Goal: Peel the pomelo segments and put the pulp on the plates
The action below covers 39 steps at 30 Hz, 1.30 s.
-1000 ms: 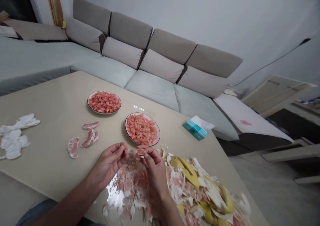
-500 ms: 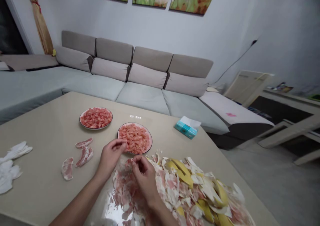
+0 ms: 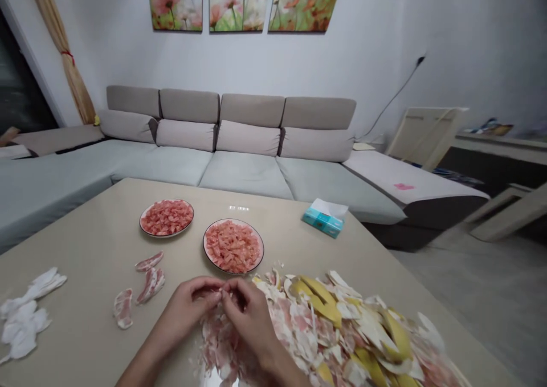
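My left hand (image 3: 192,301) and my right hand (image 3: 250,310) meet fingertip to fingertip above the table, both closed in a pinch. Between them a small pale piece of pomelo barely shows; the fingers cover most of it. Just beyond the hands, a dark-rimmed plate (image 3: 207,257) holds a heap of pink pomelo pulp (image 3: 234,245). A second plate (image 3: 167,236) of redder pulp (image 3: 166,217) stands farther left. Several unpeeled-skin pomelo segments (image 3: 123,307) lie left of my left hand. Thin membrane scraps (image 3: 224,341) spread beneath both hands.
Pomelo peels (image 3: 318,301), yellow outside and white inside, pile up with scraps at right. A blue tissue pack (image 3: 323,220) lies near the table's far right. Crumpled white tissues or gloves (image 3: 25,318) sit at the left. Behind the table (image 3: 102,221) stands a grey sofa (image 3: 243,173).
My left hand has come back from the near plate's edge to join my right hand, and their fingertips now touch. The camera view has tilted up slightly.
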Available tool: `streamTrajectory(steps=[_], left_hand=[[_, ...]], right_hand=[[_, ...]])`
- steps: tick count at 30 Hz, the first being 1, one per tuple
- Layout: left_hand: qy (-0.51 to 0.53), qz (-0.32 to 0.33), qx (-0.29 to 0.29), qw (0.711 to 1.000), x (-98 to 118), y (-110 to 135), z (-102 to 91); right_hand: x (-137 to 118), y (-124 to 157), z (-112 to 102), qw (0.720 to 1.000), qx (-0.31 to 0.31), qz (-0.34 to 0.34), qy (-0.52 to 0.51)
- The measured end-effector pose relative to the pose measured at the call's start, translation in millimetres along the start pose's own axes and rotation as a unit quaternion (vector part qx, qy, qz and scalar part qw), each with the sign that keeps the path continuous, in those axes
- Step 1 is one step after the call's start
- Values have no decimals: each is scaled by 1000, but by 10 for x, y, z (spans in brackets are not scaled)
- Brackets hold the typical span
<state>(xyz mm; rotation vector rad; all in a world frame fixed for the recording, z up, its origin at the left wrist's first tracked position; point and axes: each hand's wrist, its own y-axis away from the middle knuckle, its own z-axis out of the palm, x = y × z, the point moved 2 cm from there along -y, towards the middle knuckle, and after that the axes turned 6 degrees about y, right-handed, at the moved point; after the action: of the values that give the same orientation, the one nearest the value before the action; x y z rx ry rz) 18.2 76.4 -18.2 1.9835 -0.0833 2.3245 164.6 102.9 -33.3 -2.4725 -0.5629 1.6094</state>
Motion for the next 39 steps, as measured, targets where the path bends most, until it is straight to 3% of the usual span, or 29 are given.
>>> streamTrajectory(steps=[5, 12, 19, 31, 39], left_hand=[[90, -23, 66, 993, -178, 136, -44], [46, -24, 87, 995, -224, 160, -120], [73, -48, 64, 994, -243, 178, -80], [191, -55, 118, 973, -243, 184, -11], [303, -76, 67, 948, -268, 206, 62]], right_hand=[[-53, 46, 21, 999, -50, -10, -5], [3, 84, 93, 995, -85, 33, -26], [3, 101, 111, 990, -82, 89, -70], [-46, 95, 110, 983, -66, 111, -132], [146, 55, 138, 951, -95, 158, -247]])
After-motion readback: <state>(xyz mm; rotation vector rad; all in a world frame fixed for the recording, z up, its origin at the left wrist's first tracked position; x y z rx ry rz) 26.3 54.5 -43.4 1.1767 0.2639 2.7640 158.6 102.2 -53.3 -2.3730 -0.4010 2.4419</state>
